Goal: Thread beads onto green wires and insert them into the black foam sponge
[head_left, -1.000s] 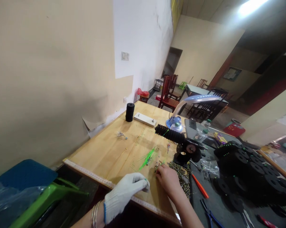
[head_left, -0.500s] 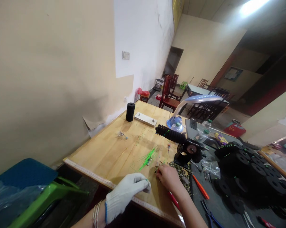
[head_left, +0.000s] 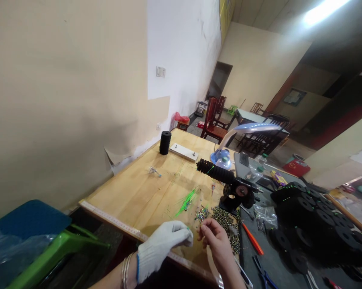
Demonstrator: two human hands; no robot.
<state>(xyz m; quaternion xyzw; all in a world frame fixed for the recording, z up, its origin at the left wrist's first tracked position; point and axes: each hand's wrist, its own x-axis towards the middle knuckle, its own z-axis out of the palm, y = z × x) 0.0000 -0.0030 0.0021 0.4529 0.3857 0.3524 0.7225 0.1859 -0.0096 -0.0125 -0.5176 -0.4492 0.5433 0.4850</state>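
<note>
My left hand (head_left: 167,243), in a white knit glove, is closed at the front edge of the wooden table. A speck of green shows at its thumb, but what it pinches is too small to name. Facing it, my bare right hand (head_left: 215,239) has thumb and forefinger pinched together, on something too small to make out. Just beyond the fingers lies a pile of small colourful beads (head_left: 201,214). Bright green strands (head_left: 187,201) lie in a bundle farther up the table. Right of the beads is a bed of small dark and gold pieces (head_left: 226,220).
A black ribbed roller (head_left: 215,170) sits on a dark stand (head_left: 230,202). Around it are a blue lamp (head_left: 220,155), an orange-handled tool (head_left: 252,239), pliers (head_left: 263,273) and piled black rollers (head_left: 316,216). A black cylinder (head_left: 165,143) and white plate (head_left: 184,152) stand farther back.
My right hand has drawn back from the bead pile toward my left hand and turned, uncovering the beads. My left hand has shifted slightly right and stays closed.
</note>
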